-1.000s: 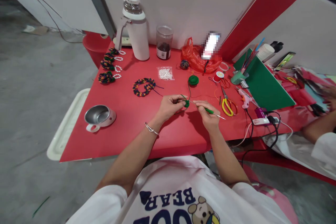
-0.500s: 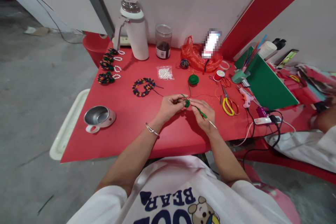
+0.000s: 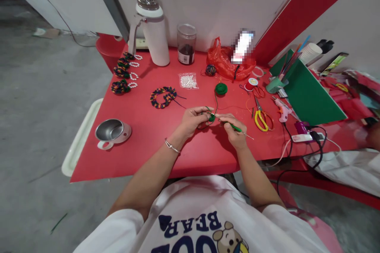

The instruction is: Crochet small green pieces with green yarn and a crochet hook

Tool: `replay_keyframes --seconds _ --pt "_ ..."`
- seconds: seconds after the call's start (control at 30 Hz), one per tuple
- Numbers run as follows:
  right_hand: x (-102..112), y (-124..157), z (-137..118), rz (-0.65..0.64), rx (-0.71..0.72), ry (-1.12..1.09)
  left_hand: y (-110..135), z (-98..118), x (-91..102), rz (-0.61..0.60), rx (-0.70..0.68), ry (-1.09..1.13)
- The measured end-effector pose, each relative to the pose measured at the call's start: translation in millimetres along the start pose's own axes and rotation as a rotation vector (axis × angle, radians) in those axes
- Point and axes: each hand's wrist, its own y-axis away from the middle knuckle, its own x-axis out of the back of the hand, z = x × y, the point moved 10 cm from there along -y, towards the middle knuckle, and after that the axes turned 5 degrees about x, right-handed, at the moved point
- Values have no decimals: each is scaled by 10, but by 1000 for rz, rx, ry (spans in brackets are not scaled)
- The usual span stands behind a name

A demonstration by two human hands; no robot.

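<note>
My left hand (image 3: 191,120) pinches a small green crochet piece (image 3: 211,117) just above the red table (image 3: 148,142). My right hand (image 3: 236,131) grips a green-handled crochet hook (image 3: 237,128), its metal tip pointing into the green piece. A green yarn strand runs from the piece back to a green yarn ball (image 3: 221,88) behind my hands. Both hands are closed and nearly touch each other.
A multicoloured crochet ring (image 3: 162,97), bag of white beads (image 3: 188,81), white thermos (image 3: 150,23), jar (image 3: 186,44), steel cup (image 3: 113,131), yellow scissors (image 3: 261,118), glue gun (image 3: 283,110), red bag (image 3: 228,63). Another person's sleeve (image 3: 347,166) lies at the right.
My right hand swung the hook in toward the green piece and drew it back slightly outward. The view shifted a little. The other person's arm at the right pulled back.
</note>
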Motion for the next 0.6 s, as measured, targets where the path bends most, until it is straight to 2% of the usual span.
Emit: replay_keyframes --seconds 0.17,0.4,0.6 --pt "-26 -89 -20 -119 12 8 -11 55 -6 5 -107 -111" --pt "-2 -149 -68 -145 58 81 -11 108 -28 19 -208 -296" --pt "-20 -153 -96 -158 89 112 -10 150 -27 41 -261 -338"
